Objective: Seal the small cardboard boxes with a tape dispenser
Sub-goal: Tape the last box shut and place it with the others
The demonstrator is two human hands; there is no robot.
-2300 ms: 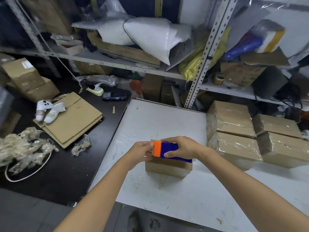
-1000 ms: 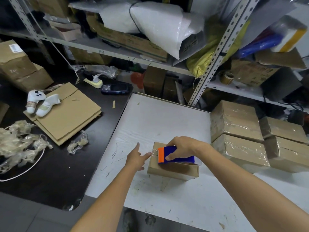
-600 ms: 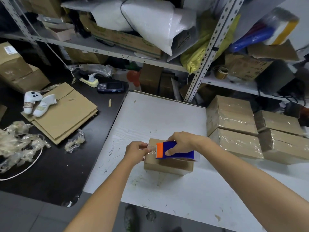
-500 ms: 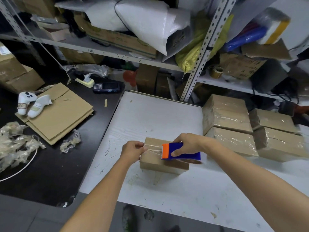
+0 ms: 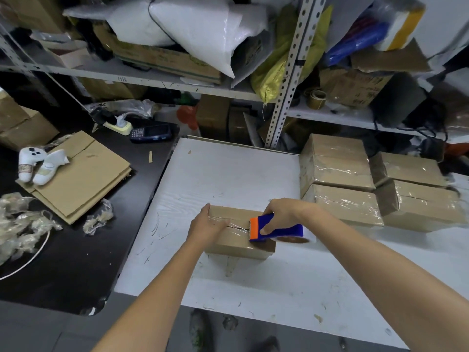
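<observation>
Since half a second ago my right hand (image 5: 280, 214) has drawn the blue plastic tape dispenser with the orange cutter end (image 5: 279, 229) from the middle of the small brown cardboard box (image 5: 236, 246) to its right end; my left hand (image 5: 206, 226), which was pinching the tape's start at the left edge, now lies flat on the left part of the lid, fingers straight and pressing down, holding nothing; my right hand is curled round the dispenser, fingers over its top and thumb on the near blue side, the orange end touching the lid; a strip of clear tape (image 5: 238, 224) runs along the lid's seam between my left hand and that orange end; the box sits on the scuffed white tabletop (image 5: 228, 174), towards its near edge; four tape-wrapped brown cardboard boxes (image 5: 337, 161) stand together to the right, near my right wrist; on the black table to the left lie flattened cardboard sheets (image 5: 83, 174) with two white controllers (image 5: 38, 163) on them, and crumpled clear plastic (image 5: 20, 219) beside.
</observation>
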